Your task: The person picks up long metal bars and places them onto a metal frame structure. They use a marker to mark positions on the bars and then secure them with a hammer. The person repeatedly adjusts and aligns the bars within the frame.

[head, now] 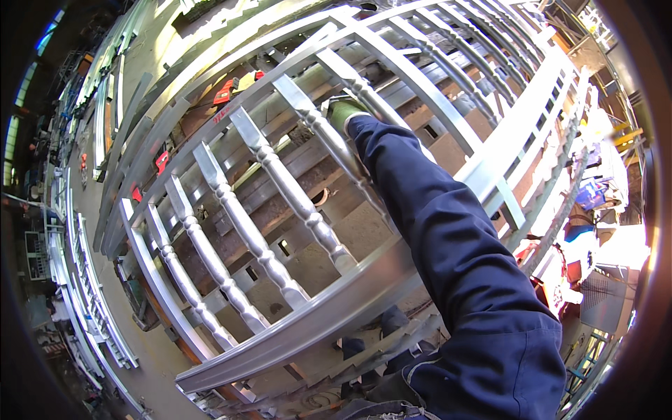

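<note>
My right hand (344, 111), in a green glove, reaches among the turned metal balusters of a railing panel. Its fingers are partly hidden by a baluster (328, 134), and whether they grip anything is unclear. A navy sleeve (451, 231) crosses the panel from the lower right. My left hand is out of view. More silvery balusters (286, 184) run between a narrow flat rail (247, 95), which bears red handwritten marks, and a broad moulded rail (294, 328). A flat upright bar (420, 84) divides the panel beyond my hand.
Slotted metal supports (283, 247) lie beneath the panel. A red and yellow object (226, 92) and a smaller red piece (161, 163) sit along the narrow rail's outer side. Long metal profiles (102, 310) are stacked at left. A grey vented box (604, 299) stands at right.
</note>
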`<state>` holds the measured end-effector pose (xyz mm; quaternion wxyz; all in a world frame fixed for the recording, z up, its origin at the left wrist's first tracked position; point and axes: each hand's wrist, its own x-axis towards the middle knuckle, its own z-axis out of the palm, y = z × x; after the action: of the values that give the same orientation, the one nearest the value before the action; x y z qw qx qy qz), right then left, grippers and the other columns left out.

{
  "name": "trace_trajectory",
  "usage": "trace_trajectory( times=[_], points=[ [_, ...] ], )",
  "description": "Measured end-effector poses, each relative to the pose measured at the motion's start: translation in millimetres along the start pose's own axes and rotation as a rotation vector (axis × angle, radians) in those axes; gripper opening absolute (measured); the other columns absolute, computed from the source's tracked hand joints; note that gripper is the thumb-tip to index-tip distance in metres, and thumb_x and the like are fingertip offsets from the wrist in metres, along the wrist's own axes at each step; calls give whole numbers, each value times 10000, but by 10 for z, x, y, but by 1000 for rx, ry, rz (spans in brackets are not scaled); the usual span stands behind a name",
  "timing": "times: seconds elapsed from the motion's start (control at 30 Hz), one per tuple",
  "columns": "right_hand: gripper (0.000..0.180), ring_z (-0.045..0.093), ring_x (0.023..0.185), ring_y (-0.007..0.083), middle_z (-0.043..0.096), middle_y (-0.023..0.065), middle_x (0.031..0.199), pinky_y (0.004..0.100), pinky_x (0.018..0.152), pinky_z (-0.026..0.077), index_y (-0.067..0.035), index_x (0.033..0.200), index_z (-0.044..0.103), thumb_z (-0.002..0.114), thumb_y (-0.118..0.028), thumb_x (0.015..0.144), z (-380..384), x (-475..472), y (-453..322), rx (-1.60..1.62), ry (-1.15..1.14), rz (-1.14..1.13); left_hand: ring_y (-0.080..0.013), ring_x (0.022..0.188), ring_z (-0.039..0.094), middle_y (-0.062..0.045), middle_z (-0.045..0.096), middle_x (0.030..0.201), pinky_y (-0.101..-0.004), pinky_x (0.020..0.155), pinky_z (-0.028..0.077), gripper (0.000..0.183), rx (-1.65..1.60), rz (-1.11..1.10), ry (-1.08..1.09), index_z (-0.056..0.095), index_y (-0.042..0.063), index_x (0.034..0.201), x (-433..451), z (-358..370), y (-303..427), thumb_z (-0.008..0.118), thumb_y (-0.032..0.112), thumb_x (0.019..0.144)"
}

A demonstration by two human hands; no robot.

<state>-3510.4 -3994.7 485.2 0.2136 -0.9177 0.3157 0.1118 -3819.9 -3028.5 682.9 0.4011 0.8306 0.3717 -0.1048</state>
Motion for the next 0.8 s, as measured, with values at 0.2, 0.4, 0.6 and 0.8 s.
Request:
trace_trajectory(
  times=[0.2,0.4,0.6,0.8],
  points=[
    [385,767,1148,395,790,182,1264,494,1003,578,-131,1233,822,641,-367,989,244,485,-111,-125,31,33,-212,683,652,-110,707,947,-359,514,502,203,90,-164,-65,698,70,1150,-488,151,-109,653,248,1065],
    [407,762,1165,396,782,189,1282,496,1011,577,-120,1245,817,638,-381,989,334,623,-82,-171,-40,-31,-209,688,657,-89,708,942,-357,532,503,150,69,-287,-77,704,94,1095,-653,134,-119,628,221,1070],
    [430,757,1182,396,775,196,1300,498,1019,575,-109,1257,811,634,-395,989,367,611,-50,-192,-89,-72,-203,684,656,-69,689,925,-366,554,509,156,337,-172,-273,707,108,1035,-622,108,-125,586,194,1082],
    [453,752,1198,397,767,203,1317,500,1027,574,-98,1268,805,631,-409,988,364,626,-9,-218,-115,-112,-211,784,660,-88,683,1025,-373,623,514,103,568,127,-341,711,91,1032,-569,226,-473,611,117,1042]
  ],
)
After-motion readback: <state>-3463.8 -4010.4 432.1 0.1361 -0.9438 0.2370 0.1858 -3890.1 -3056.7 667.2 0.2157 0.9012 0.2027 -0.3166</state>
